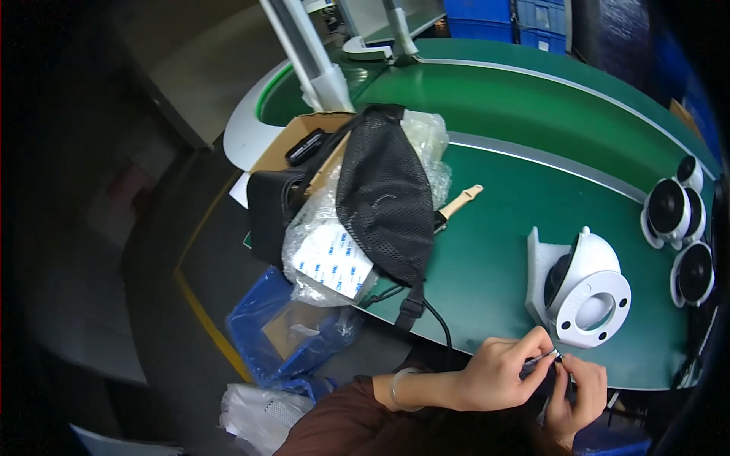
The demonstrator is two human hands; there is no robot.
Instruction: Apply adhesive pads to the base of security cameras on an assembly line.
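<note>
At the table's near edge, my left hand [502, 374] is closed in a pinch, with a thin, shiny sliver showing at its fingertips. Close against it, my right hand [579, 394] is also pinched shut, and a tiny dark piece [559, 358] shows between the two hands' fingertips. It is too small to name. Just beyond the hands sits a rounded white housing [604, 254] with a flat ring flange [617, 296] that has dark round holes. A white foam-like block [536, 277] stands along its left side.
A black mesh bag [388, 197] lies over bubble wrap [308, 262] and a cardboard box [281, 156] at left. A brush with a wooden handle [462, 201] is beside it. Several white units with black round faces [669, 207] stand at right. Below is a blue bin [255, 319].
</note>
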